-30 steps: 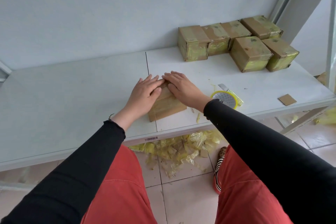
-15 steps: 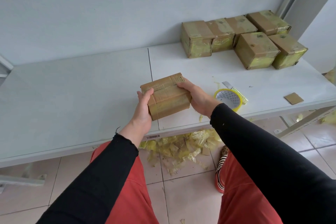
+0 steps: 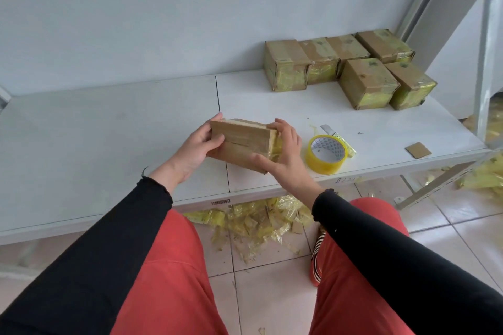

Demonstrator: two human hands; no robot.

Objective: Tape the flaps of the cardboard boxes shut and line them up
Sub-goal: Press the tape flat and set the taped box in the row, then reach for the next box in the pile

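Observation:
I hold a small cardboard box tilted above the front of the white table. My left hand grips its left end, thumb on the near face. My right hand grips its right end, where yellowish tape clings. The face turned toward me shows a seam between two flaps. A roll of yellow tape lies flat on the table just right of my right hand. Several taped boxes stand in two rows at the back right of the table.
A small box cutter lies behind the tape roll. A loose cardboard scrap sits near the table's right front edge. Torn yellow tape scraps litter the tiled floor under the table. A white wall stands behind the table.
The box was pressed flat on the table under both hands, then lifted. Now it has been turned in my hands so another face points toward me.

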